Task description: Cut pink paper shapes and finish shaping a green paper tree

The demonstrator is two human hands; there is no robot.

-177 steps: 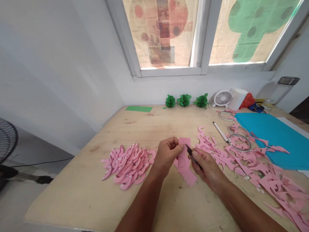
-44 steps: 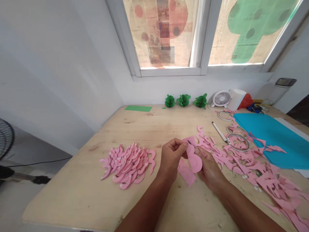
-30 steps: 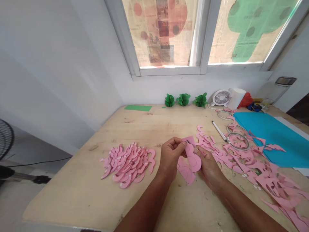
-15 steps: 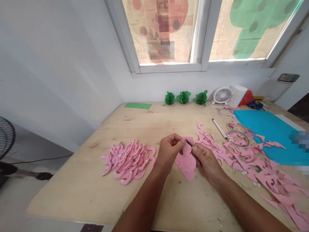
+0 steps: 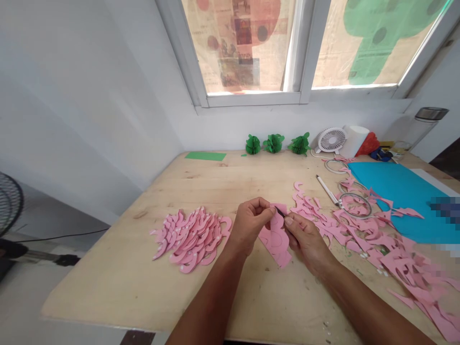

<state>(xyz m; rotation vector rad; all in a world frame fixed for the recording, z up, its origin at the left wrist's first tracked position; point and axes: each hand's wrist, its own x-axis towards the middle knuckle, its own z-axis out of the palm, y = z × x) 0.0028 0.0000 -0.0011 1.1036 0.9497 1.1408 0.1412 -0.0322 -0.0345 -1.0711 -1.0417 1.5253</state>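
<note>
Between my hands hangs a piece of pink paper with scalloped edges and drawn curved outlines. My left hand pinches its upper left part between thumb and fingers. Closed around a small pair of scissors is my right hand; only the dark blades show, lying against the paper's upper edge, and the handles are hidden in the fingers. Left of my left hand lies a heap of cut pink scalloped shapes with small white patches on them.
Pink paper scraps spread over the table's right side, around rolls of tape and a white pen. Blue sheets lie behind them. Along the wall stand green paper ornaments and a small white fan.
The pink paper has turned slightly between my hands, and its lower part has shifted a little left. Both hands keep their hold and have barely moved.
</note>
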